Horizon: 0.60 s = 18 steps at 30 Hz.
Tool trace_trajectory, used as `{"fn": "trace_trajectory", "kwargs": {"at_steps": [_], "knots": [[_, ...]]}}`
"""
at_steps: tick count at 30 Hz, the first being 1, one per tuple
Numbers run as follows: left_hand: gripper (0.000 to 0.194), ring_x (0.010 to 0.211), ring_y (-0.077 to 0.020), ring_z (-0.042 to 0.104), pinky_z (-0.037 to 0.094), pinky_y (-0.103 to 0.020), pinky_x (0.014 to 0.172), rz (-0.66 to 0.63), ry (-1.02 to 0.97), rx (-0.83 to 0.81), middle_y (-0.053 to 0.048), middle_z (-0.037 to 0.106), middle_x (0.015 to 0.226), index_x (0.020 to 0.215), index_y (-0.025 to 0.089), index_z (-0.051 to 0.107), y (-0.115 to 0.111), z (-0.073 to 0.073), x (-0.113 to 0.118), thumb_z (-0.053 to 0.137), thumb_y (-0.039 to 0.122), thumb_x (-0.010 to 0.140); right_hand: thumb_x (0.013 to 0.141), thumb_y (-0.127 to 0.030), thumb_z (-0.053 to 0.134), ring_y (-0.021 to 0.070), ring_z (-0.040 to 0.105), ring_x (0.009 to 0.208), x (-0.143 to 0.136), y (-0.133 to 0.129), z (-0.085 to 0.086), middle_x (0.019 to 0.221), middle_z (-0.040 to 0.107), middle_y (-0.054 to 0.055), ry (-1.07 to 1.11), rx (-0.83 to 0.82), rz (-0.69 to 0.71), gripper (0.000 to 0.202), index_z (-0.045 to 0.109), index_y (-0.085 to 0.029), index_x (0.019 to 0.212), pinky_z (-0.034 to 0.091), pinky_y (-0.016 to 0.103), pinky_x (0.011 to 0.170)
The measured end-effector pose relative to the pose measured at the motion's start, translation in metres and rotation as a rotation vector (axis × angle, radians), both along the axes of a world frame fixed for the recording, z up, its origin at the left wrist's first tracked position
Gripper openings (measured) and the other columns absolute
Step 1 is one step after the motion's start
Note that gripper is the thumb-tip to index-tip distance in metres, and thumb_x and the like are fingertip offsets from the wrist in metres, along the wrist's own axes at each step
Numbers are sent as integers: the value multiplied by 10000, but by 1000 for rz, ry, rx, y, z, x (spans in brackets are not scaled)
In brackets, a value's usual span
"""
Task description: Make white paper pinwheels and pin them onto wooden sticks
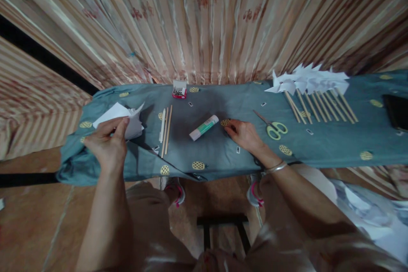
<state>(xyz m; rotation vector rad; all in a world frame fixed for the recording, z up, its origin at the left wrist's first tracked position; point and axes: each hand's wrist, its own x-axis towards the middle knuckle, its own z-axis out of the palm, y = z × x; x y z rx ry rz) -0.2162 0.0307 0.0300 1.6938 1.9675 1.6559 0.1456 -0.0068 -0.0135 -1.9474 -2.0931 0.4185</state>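
My left hand [110, 138] pinches the top sheet of a stack of white paper [111, 112] at the left end of the cloth, and the sheet's edge curls up. My right hand [244, 134] rests on the cloth right of a glue stick [204, 128], its fingers curled; whether anything is between them is hidden. Two wooden sticks [168, 129] and a white pen [162, 125] lie between the paper and the glue. Beyond my right hand are green-handled scissors [276, 130]. A small red box [179, 90] of metal pins stands open at the back.
Several white paper pinwheels [309, 80] on wooden sticks lie in a row at the back right. A black phone-like object [396, 112] is at the far right. The blue-green cloth [219, 165] ends just before my legs; a striped curtain [207, 29] hangs behind it.
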Motion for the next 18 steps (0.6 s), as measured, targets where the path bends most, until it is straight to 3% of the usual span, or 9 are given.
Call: {"fn": "trace_trajectory", "kwargs": {"at_steps": [5,7,9,13,18], "knots": [[168,768,-171,722,604,-309,735,-336,63,16,-39,784,872,773,184,763,-23,11,61,690,316,847,947,-265,515,221,694,815,0,-1,3,927,761,91,19,-14,7,205,695,-168,940,413,284,690],[173,703,-146,726,607,-261,646,-492,168,-8,-29,787,932,843,210,769,-36,12,89,654,327,898,946,-270,516,217,694,815,1,-1,4,939,763,89,42,-20,10,207,698,-172,939,416,281,689],[149,752,-138,745,613,-227,677,-701,325,58,-22,790,953,899,218,762,-49,10,115,635,291,930,942,-264,520,210,695,819,4,-2,5,946,764,84,80,-22,20,203,702,-175,942,423,276,696],[149,791,-118,754,600,-168,693,-943,525,198,-56,788,965,961,160,723,-68,-10,152,581,203,967,926,-232,531,201,698,840,15,-2,6,929,768,68,152,-37,30,190,714,-182,936,433,265,706],[185,841,-151,758,629,-236,731,-1078,615,103,-81,771,1056,1040,152,702,-80,-44,170,534,213,988,918,-224,527,210,704,861,36,-7,6,927,770,61,145,-54,0,203,724,-184,949,449,272,728]]}}
